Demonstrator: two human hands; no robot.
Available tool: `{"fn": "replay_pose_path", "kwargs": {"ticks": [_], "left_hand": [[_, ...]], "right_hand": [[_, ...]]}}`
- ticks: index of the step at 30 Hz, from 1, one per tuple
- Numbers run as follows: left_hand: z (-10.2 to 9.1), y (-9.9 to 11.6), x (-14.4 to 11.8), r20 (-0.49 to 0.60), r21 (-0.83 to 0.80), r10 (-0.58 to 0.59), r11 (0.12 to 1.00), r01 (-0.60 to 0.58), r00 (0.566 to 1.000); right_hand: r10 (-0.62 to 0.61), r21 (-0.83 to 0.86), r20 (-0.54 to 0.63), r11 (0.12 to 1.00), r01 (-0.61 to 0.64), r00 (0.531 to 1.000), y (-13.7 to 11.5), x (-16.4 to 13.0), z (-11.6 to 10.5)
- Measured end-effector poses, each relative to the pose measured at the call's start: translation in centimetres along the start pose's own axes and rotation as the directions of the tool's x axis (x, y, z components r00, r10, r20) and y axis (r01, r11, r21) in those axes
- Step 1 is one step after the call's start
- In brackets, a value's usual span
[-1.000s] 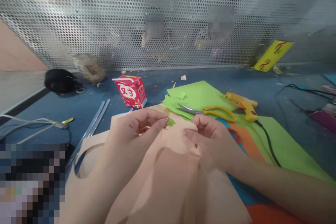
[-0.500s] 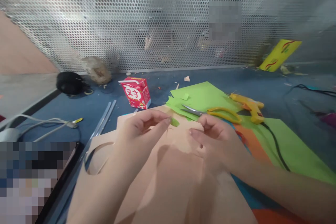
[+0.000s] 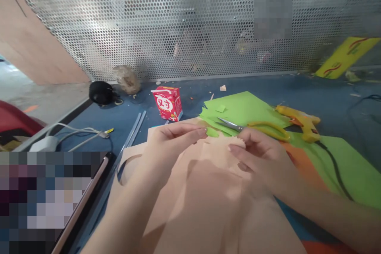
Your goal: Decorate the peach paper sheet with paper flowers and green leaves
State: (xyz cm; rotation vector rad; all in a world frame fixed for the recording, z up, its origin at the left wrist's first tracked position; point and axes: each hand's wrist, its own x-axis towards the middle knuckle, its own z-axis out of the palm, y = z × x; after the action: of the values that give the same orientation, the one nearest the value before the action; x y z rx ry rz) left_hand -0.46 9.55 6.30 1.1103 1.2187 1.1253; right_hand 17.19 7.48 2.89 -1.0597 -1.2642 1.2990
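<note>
My left hand (image 3: 172, 143) pinches a small green paper piece (image 3: 212, 131) between thumb and fingertips, just above a large peach paper sheet (image 3: 208, 202) lying on the blue table (image 3: 119, 117). My right hand (image 3: 262, 156) rests on the same sheet a little to the right, fingers curled near a small peach piece with a zigzag edge (image 3: 238, 141); whether it grips that piece is unclear. Yellow-handled scissors (image 3: 258, 129) lie on green paper (image 3: 241, 109) just beyond my right hand.
A yellow glue gun (image 3: 300, 119) with a black cord lies at the right. A red carton (image 3: 168, 103) stands behind the sheet. Glue sticks (image 3: 133, 131), cables, a black object (image 3: 101, 92) and a phone edge (image 3: 83, 202) occupy the left. A perforated metal screen (image 3: 190, 24) closes the back.
The view has swung left, so everything sits further right in the frame. My hands keep nearly the same pose over the peach sheet, the left still pinching the green piece.
</note>
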Motion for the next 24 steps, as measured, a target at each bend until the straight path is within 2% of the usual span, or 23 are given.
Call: {"fn": "replay_pose_path", "kwargs": {"ticks": [7, 15, 24], "left_hand": [[-0.39, -0.16, 0.03, -0.024, 0.004, -0.108, 0.994, 0.108, 0.994], [-0.22, 0.03, -0.08, -0.014, 0.027, -0.128, 0.991, 0.128, 0.992], [-0.20, 0.00, 0.03, 0.004, -0.022, -0.157, 0.987, 0.157, 0.988]], "right_hand": [[0.022, 0.058, 0.046, 0.998, -0.025, 0.999, -0.07, 0.03, 0.08], [0.013, 0.078, 0.045, 0.997, -0.016, 0.999, -0.17, 0.03, -0.01], [0.009, 0.050, 0.033, 0.999, -0.010, 0.999, -0.56, 0.01, 0.06]]}}
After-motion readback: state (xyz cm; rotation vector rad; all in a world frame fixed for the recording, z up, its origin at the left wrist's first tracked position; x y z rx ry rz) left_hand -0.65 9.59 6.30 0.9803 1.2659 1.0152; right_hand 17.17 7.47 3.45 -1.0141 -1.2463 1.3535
